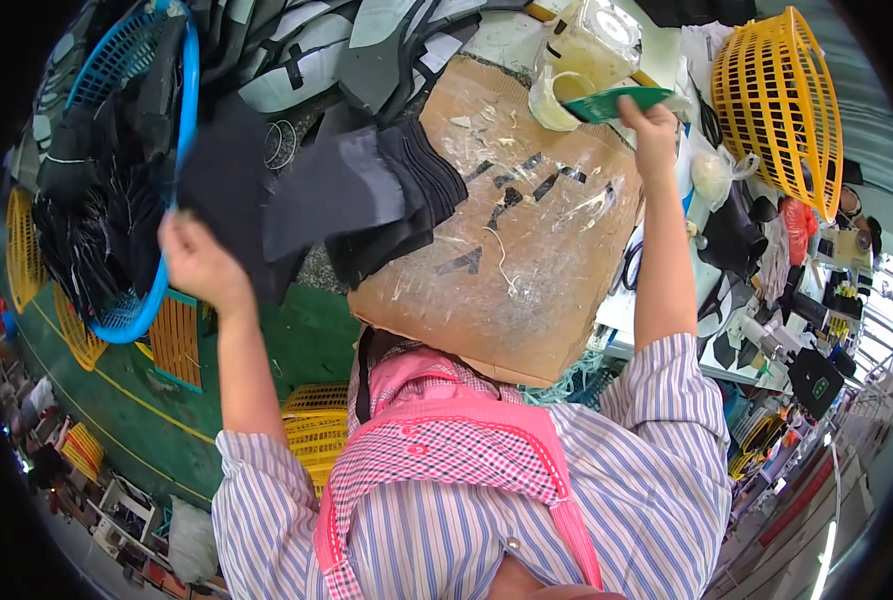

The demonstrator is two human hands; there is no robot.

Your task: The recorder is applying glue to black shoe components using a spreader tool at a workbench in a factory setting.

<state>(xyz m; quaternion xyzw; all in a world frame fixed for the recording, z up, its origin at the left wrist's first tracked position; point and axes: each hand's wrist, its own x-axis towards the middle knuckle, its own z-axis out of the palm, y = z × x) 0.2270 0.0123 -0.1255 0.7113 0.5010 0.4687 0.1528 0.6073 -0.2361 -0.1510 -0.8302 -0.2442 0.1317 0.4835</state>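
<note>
My left hand (204,262) is closed, its fingertips pinching the edge of a dark sheet piece (228,170) smeared by motion. Beside that sheet, a fanned stack of black flat pieces (421,185) lies at the left edge of a cardboard sheet (536,290); the top piece has a greyish, shiny end. Further right, my right hand (656,140) grips a flat green scraper (606,104). The scraper's blade rests over the mouth of a cut-open, yellowish plastic jug (594,40). Dried whitish smears and black strips mark the cardboard.
A blue basket (188,110) full of black pieces (91,200) stands at the left. Grey padded pieces (311,70) pile up at the back. A yellow basket (778,110) tilts at the back right, near a knotted clear plastic bag (711,178).
</note>
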